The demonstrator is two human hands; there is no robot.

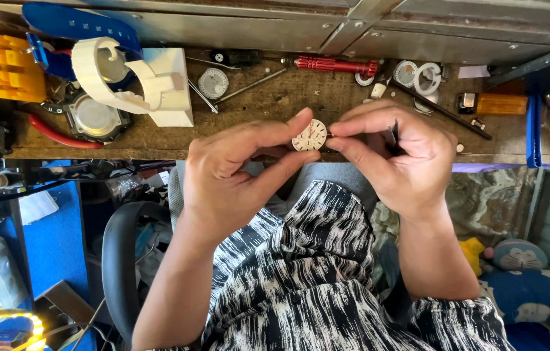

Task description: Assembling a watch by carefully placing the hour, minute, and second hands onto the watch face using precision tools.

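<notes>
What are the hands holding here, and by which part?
The left hand pinches a small round white watch dial by its rim, thumb below, forefinger above. The right hand touches the dial's right edge with its fingers and has a dark slim tool tucked in it.

Watch dial: small, round, flat disc, pale face with dark hour markers and red detail. Held on edge, face turned toward the camera, pinched at its left and right rims, above the near edge of the workbench, centre of the scene.
</notes>
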